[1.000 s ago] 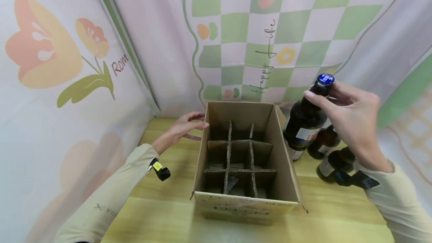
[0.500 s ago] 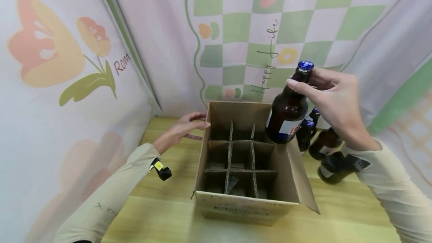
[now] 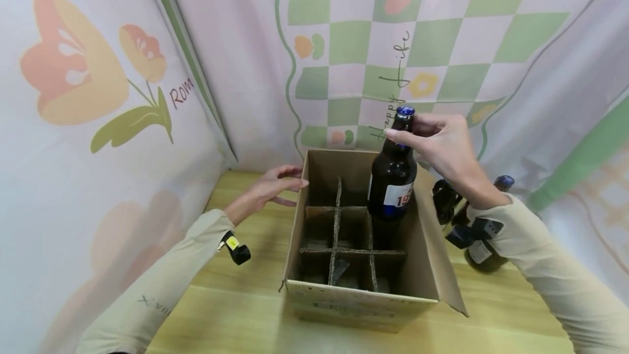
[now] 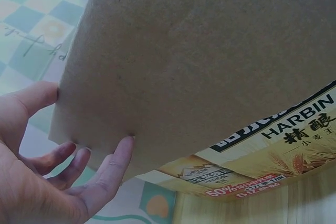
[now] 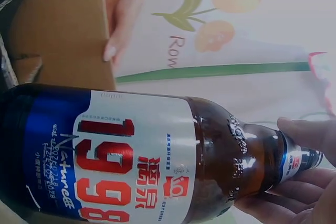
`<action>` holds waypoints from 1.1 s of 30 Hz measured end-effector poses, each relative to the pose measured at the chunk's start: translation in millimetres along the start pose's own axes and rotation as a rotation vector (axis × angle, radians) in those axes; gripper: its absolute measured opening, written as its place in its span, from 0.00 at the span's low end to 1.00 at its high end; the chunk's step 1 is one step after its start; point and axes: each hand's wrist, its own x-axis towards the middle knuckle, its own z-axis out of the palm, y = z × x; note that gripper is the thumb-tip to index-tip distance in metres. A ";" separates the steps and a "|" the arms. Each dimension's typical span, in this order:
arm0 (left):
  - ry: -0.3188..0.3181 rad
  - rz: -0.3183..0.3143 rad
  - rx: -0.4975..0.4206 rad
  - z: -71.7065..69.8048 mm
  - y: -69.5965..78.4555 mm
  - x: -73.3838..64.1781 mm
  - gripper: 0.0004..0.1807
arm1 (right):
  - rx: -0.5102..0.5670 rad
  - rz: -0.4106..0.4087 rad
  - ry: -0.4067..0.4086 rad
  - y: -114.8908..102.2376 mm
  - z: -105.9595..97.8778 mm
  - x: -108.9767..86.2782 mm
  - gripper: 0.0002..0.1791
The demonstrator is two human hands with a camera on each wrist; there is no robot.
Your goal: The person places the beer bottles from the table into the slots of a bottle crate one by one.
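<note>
A brown glass beer bottle (image 3: 393,179) with a blue cap hangs upright over the right-hand column of the cardboard box (image 3: 361,307). My right hand (image 3: 444,143) pinches its neck between thumb and fingers. The label (image 5: 136,156), with a red 1998, faces the right wrist camera. Corrugated dividers (image 3: 337,223) split the box into compartments. At the box's left side near the back, my left hand (image 3: 272,184) grips the edge, its thumb at the rim. In the left wrist view, the fingers rest against a folded-down brown flap (image 4: 184,51).
To the right of the box stand several more dark bottles (image 3: 484,255), partly hidden behind my right forearm. The box's right flap (image 3: 442,255) sticks outward. A small translucent scrap (image 3: 340,269) lies in the front middle compartment. Patterned curtains (image 3: 344,86) enclose the wooden table (image 3: 245,299).
My right hand has carried the bottle leftward from beside the box, up over its right wall, then lower over the compartments. The right flap has swung outward. My left hand stays put.
</note>
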 end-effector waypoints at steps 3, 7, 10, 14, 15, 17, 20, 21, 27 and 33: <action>0.008 0.002 -0.001 0.0 -0.4 0.1 0.40 | -0.040 0.005 -0.023 6.5 7.3 6.5 0.19; 0.013 0.005 0.002 0.6 -1.2 0.6 0.39 | -0.066 0.013 -0.051 13.3 14.9 15.0 0.19; 0.011 0.006 0.000 0.7 -1.8 0.6 0.39 | -0.071 0.010 -0.063 18.7 20.3 20.5 0.20; 0.011 0.005 -0.007 0.6 -3.1 0.9 0.39 | -0.076 0.003 -0.062 26.2 30.1 27.7 0.22; 0.011 0.007 -0.008 0.6 -3.4 1.0 0.39 | -0.078 -0.001 -0.063 27.8 32.8 29.2 0.22; 0.009 0.009 -0.010 0.8 -3.9 1.3 0.39 | -0.077 -0.008 -0.061 31.3 38.5 31.5 0.22; 0.004 0.010 -0.012 1.4 -4.4 2.0 0.39 | -0.076 -0.024 -0.059 36.7 47.4 33.9 0.21; 0.003 0.011 -0.013 1.5 -4.7 2.3 0.39 | -0.069 -0.032 -0.058 37.9 50.2 34.4 0.21; 0.012 0.018 -0.016 -0.4 -5.6 1.3 0.38 | 0.048 -0.103 -0.048 45.3 68.8 43.5 0.18; 0.019 0.017 -0.020 0.7 -7.5 1.0 0.38 | 0.133 -0.141 -0.063 49.3 84.4 52.9 0.17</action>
